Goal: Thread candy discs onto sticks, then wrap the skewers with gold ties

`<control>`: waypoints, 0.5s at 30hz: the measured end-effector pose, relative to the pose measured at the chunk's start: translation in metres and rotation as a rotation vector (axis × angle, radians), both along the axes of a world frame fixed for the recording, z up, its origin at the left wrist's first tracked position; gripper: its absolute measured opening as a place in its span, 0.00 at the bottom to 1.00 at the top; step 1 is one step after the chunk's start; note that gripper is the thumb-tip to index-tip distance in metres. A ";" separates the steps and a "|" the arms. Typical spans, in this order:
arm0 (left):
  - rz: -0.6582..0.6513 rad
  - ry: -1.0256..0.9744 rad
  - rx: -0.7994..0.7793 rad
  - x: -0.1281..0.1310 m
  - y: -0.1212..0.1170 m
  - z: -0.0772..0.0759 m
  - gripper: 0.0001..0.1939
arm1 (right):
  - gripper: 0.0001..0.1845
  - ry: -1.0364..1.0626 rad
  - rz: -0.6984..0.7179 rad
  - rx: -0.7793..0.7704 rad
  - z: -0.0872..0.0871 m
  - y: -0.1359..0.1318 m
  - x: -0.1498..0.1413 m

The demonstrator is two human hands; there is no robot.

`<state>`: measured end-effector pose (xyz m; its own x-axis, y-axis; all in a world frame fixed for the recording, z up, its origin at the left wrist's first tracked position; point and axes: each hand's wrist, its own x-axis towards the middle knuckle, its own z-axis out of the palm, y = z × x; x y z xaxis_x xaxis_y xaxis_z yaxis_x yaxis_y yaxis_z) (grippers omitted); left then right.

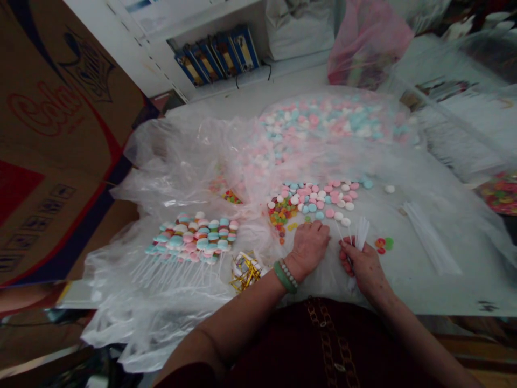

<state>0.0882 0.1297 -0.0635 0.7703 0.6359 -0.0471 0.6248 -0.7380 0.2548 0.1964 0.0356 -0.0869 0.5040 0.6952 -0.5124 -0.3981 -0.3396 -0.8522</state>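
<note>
My right hand (363, 267) is closed around a bundle of thin white sticks (362, 230), which fan upward, and one stick leans apart from the rest. Just left of it, my left hand (310, 245) is low over the table with its fingers curled; what they hold, if anything, is hidden. Loose pink, white and blue round candies (323, 196) lie beyond my hands. Small ring-shaped gummies (281, 213) in red, green and orange are beside them. To the left rests a pile of candy skewers (194, 237), their white sticks pointing towards me.
Gold twist ties (245, 272) lie left of my left forearm. More white sticks (430, 237) and a few gummy rings (383, 246) are at the right. Clear plastic (173, 151) covers much of the table, with a large bag of candies (323, 118) behind. A cardboard box (52, 178) stands left.
</note>
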 end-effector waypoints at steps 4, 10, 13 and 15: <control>-0.018 -0.056 -0.022 -0.004 0.002 -0.001 0.16 | 0.12 0.049 -0.013 0.038 -0.003 -0.001 0.004; 0.085 -0.045 -0.002 0.018 0.036 -0.002 0.10 | 0.13 0.134 -0.060 0.055 -0.002 0.002 0.006; 0.088 -0.023 -0.025 0.025 0.048 -0.004 0.10 | 0.13 0.145 -0.049 0.040 0.000 0.003 0.005; 0.143 -0.098 -0.044 0.022 0.049 -0.004 0.09 | 0.13 0.145 -0.051 0.052 0.000 0.003 0.006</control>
